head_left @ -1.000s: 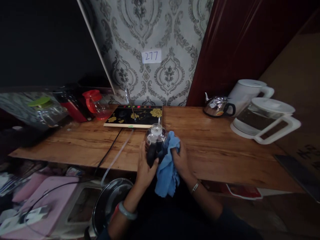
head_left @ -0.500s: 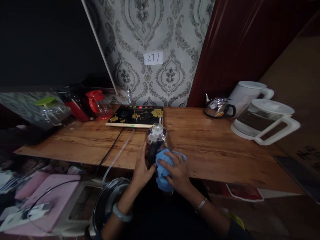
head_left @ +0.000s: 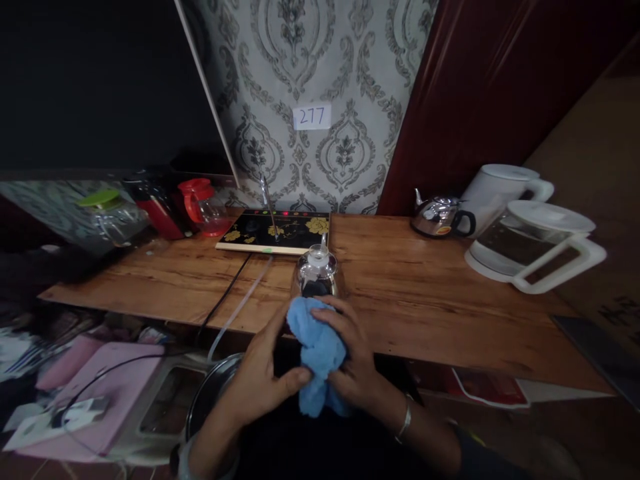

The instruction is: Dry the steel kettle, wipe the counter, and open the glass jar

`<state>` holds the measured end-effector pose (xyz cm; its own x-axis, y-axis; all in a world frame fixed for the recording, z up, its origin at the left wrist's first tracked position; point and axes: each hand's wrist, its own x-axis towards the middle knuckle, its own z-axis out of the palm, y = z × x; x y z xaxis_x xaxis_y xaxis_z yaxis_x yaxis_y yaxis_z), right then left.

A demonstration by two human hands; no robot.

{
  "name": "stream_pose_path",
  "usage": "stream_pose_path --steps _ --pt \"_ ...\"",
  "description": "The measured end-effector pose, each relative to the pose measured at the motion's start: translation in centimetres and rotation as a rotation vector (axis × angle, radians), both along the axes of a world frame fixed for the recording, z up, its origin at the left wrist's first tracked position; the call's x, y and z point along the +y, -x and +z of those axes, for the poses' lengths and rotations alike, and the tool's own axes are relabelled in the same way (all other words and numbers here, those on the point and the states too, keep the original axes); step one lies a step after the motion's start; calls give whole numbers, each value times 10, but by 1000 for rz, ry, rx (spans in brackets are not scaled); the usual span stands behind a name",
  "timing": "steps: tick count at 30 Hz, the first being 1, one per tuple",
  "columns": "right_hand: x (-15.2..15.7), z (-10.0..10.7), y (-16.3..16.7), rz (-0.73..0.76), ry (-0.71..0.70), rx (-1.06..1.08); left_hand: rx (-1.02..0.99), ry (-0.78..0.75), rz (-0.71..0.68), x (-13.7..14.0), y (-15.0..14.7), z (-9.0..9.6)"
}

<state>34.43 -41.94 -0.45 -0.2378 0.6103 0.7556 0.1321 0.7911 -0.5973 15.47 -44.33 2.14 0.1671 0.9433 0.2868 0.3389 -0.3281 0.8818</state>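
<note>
A crumpled blue cloth (head_left: pixel 319 350) is bunched between my two hands at the table's front edge. My right hand (head_left: pixel 356 357) grips it from the right, fingers curled over its top. From the other side my left hand (head_left: pixel 257 373) presses its thumb to the cloth, and its fingertips are partly hidden behind it. Just beyond stands a clear glass teapot (head_left: pixel 319 267) with a glass lid. The cloth covers the near side of the pot, so only part of its black handle (head_left: pixel 315 288) shows; whether cloth and handle touch, I cannot tell.
Behind the teapot lies a black flowered tea stove (head_left: pixel 250 230) with a metal spout. A steel kettle (head_left: pixel 436 215) and a white-handled glass kettle (head_left: pixel 533 243) stand at right. Several jugs, including a red-lidded one (head_left: pixel 200 210), stand at left. A metal basin (head_left: pixel 200 393) sits below left.
Both hands and the blue cloth have come back toward me and slightly left. The cloth now covers more of the teapot's handle, and my left thumb now rests on the cloth.
</note>
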Motion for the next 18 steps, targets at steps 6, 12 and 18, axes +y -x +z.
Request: stream_pose_path --steps 6,12,18 --pt "11 19 33 176 40 -115 -435 180 314 -5 -13 -7" --pt "22 10 12 -98 18 -85 -643 71 609 30 6 -14" --pt "60 -38 -12 -428 198 87 -575 -72 430 91 -9 -44"
